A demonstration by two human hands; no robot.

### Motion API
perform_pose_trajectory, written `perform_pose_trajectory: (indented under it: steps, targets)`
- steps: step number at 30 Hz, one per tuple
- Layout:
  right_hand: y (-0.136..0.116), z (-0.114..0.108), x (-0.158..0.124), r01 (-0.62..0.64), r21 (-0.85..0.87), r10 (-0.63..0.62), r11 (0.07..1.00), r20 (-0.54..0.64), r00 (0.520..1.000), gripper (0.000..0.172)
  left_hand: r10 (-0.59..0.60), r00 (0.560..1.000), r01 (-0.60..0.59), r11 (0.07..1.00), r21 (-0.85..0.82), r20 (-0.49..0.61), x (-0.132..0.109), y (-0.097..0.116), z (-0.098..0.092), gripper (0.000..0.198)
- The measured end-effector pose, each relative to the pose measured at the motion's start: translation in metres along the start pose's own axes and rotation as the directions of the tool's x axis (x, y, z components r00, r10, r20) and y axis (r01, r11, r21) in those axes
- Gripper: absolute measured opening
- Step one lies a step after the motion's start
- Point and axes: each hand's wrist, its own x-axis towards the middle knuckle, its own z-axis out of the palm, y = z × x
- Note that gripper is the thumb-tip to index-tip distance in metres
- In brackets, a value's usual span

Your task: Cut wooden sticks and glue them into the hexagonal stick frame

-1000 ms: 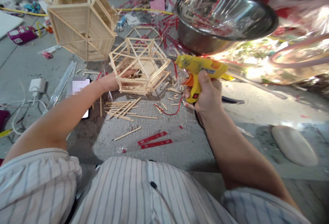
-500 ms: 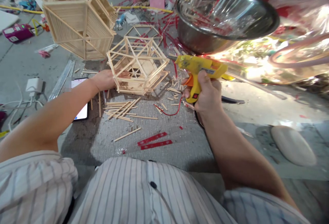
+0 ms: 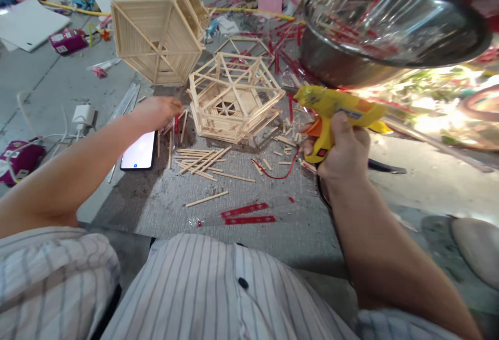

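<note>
My right hand (image 3: 346, 145) grips a yellow hot glue gun (image 3: 322, 100) by its handle, fingers at the orange trigger. Its nozzle points left at the rim of an open six-sided frame of thin wooden sticks (image 3: 230, 134); a narrow gap seems to lie between them. Left of that frame, my left hand (image 3: 159, 111) is closed, fingertips pressed together above some upright-looking sticks and a red strip. Whatever it may pinch is too small to make out. Loose wooden sticks (image 3: 202, 162) lie in front of the frame.
A taller stick structure (image 3: 140, 38) stands behind at the left. A phone (image 3: 138, 154) lies under my left forearm. At the back right is a steel bowl (image 3: 339, 59) with wrappers. Red strips (image 3: 249, 220), a white charger (image 3: 83, 115) and a purple can-like object (image 3: 68, 42) lie around.
My left hand has come out of the stick frame and moved left, beside it. The glue gun stays in my right hand. The whole view has shifted, so things appear further right.
</note>
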Motion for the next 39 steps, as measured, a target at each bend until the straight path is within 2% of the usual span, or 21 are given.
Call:
perform_pose_trajectory:
  steps: [1,3,5,8,11,13,15,17,18,20,22,23,25,27,29,32,35,37,39]
  targets:
    - [0.0,0.0,0.0,0.005,0.005,-0.005,1.0,-0.007,1.0,0.042,0.019,1.0,-0.02,1.0,0.007,0.023,-0.006,-0.001,-0.005,0.025]
    - [0.0,0.001,-0.001,0.005,0.007,-0.004,1.0,-0.009,1.0,0.043,0.002,1.0,-0.002,1.0,-0.003,0.003,-0.018,-0.003,-0.015,0.031]
    - [0.0,0.002,-0.001,0.0,0.006,0.0,1.0,-0.004,1.0,0.044,-0.084,0.991,0.079,0.996,-0.048,-0.104,-0.031,-0.004,-0.027,0.034]
    - [0.001,0.003,-0.001,-0.002,-0.015,0.002,1.0,-0.009,1.0,0.046,-0.242,0.944,0.218,0.968,-0.128,-0.223,-0.05,-0.002,-0.042,0.035]
    - [0.003,0.003,-0.001,-0.003,-0.033,0.002,0.999,-0.034,0.999,0.041,-0.333,0.926,0.323,0.943,-0.087,-0.177,-0.066,0.015,-0.047,0.031]
    - [0.004,0.003,-0.001,-0.001,-0.038,0.0,0.999,-0.04,0.999,0.038,-0.264,0.958,0.26,0.964,-0.054,-0.113,-0.076,0.04,-0.04,0.028]
    - [0.005,0.003,-0.001,-0.004,-0.043,0.002,0.999,-0.038,0.999,0.038,-0.09,0.996,0.089,0.991,-0.098,-0.007,-0.084,0.071,-0.028,0.027]
    - [0.005,0.004,-0.002,-0.013,-0.047,0.012,0.999,-0.031,0.999,0.04,0.067,0.992,-0.056,0.993,-0.104,0.104,-0.09,0.1,-0.015,0.029]
    - [0.005,0.004,-0.002,-0.021,-0.048,0.019,0.999,-0.029,0.999,0.041,0.093,0.99,-0.084,0.993,-0.084,0.108,-0.092,0.11,-0.011,0.029]
    - [0.005,0.004,-0.003,-0.027,-0.046,0.026,0.999,-0.033,0.999,0.044,0.042,0.998,-0.041,0.999,-0.024,0.053,-0.094,0.117,-0.007,0.039]
    - [0.004,0.004,-0.003,-0.028,-0.045,0.027,0.999,-0.031,0.999,0.045,-0.099,0.994,0.1,0.995,0.023,-0.038,-0.094,0.107,-0.008,0.052]
    - [0.004,0.004,-0.003,-0.028,-0.043,0.026,0.999,-0.029,0.999,0.045,-0.187,0.979,0.19,0.981,0.032,-0.079,-0.094,0.098,-0.009,0.057]
    - [0.004,0.003,-0.003,-0.024,-0.041,0.023,0.999,-0.026,0.999,0.045,-0.35,0.929,0.355,0.934,0.026,-0.122,-0.095,0.073,-0.012,0.067]
    - [0.005,0.003,-0.002,-0.02,-0.041,0.019,0.999,-0.026,0.999,0.045,-0.459,0.881,0.462,0.887,-0.003,-0.114,-0.097,0.05,-0.01,0.073]
    - [0.005,0.004,-0.002,-0.024,-0.04,0.023,0.999,-0.023,0.999,0.046,-0.493,0.865,0.493,0.87,-0.029,-0.096,-0.099,0.033,-0.005,0.077]
    - [0.005,0.005,-0.002,-0.032,-0.034,0.031,0.999,-0.028,0.999,0.049,-0.499,0.864,0.498,0.866,-0.04,-0.069,-0.1,0.023,0.005,0.082]
    - [0.005,0.004,-0.001,-0.018,-0.023,0.017,1.0,-0.041,0.999,0.053,-0.504,0.864,0.503,0.862,-0.057,-0.008,-0.098,0.023,0.009,0.087]
    - [0.004,0.003,-0.001,-0.015,-0.022,0.014,1.0,-0.029,0.999,0.052,-0.509,0.861,0.509,0.858,-0.067,0.025,-0.096,0.025,0.005,0.089]
    - [0.004,0.002,-0.001,-0.014,-0.029,0.013,0.999,-0.017,1.0,0.05,-0.515,0.857,0.515,0.854,-0.069,0.012,-0.095,0.028,-0.002,0.087]
